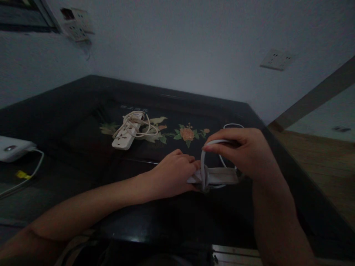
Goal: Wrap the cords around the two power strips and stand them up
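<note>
My left hand (173,171) grips the left end of a white power strip (223,176), held on its edge low over the front of the dark table. A white cord (203,159) is looped around the strip just beside my left fingers. My right hand (245,147) is above the strip's right part, pinching that cord between thumb and fingers, so it arches up from the strip. More of the cord (233,125) curves out behind my right hand. The strip's socket face is not clearly visible, and the cord's plug cannot be made out.
Another white power strip (126,136) with its cord bundled on top lies on the glossy black table (172,98), over a flower print. A white device (15,148) with a cable is at the left. Wall sockets (278,60) are behind.
</note>
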Available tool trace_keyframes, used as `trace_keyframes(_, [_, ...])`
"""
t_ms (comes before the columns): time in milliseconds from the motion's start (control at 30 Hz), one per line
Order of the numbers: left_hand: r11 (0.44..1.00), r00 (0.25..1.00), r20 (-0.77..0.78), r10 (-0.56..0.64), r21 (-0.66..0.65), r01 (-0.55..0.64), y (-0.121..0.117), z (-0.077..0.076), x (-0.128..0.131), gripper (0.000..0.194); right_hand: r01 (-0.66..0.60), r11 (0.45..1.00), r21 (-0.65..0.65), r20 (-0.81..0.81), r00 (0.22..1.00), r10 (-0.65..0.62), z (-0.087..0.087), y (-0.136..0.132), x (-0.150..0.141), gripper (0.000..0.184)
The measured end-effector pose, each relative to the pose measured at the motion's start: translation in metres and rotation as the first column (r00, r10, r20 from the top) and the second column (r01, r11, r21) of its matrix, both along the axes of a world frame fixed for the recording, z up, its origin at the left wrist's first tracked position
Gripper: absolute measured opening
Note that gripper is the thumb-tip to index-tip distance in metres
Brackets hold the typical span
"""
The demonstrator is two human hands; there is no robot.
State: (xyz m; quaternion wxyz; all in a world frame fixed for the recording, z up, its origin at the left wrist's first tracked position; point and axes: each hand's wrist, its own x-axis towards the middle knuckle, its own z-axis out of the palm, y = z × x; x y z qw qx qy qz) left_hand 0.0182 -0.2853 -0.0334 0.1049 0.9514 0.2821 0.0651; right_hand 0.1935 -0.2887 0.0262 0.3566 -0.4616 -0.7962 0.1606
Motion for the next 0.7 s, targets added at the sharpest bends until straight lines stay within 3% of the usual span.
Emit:
trace_keyframes(233, [0.974,0.988,0.153,0.020,0.219,-0.054,-0.005,0.014,-0.009,0.028,-0.009,0.963,-0.269,-0.203,0.978,-0.048,-0.013,0.026,0.020,0.020])
trace_keyframes(400, [0.952,0.952,0.305,-0.010,0.293,-0.083,-0.003,0.023,-0.018,0.024,-0.162,0.856,-0.490,-0.336,0.942,-0.014,-0.021,0.037,0.029,0.038])
trace_keyframes(500, [0.971,0.927,0.376,0.009,0.220,-0.099,-0.001,0.027,-0.021,0.022,-0.248,0.781,-0.573,-0.369,0.929,0.024,-0.026,0.039,0.027,0.045])
trace_keyframes(567, [0.982,0.906,0.414,0.091,0.115,-0.152,0.001,0.030,-0.022,0.026,-0.264,0.774,-0.576,-0.388,0.921,0.026,-0.030,0.039,0.026,0.041])
trace_keyframes(700, [0.962,0.828,0.489,0.273,-0.152,-0.227,0.005,0.039,-0.024,0.039,-0.176,0.874,-0.454,-0.394,0.919,-0.019,-0.040,0.038,0.023,0.032])
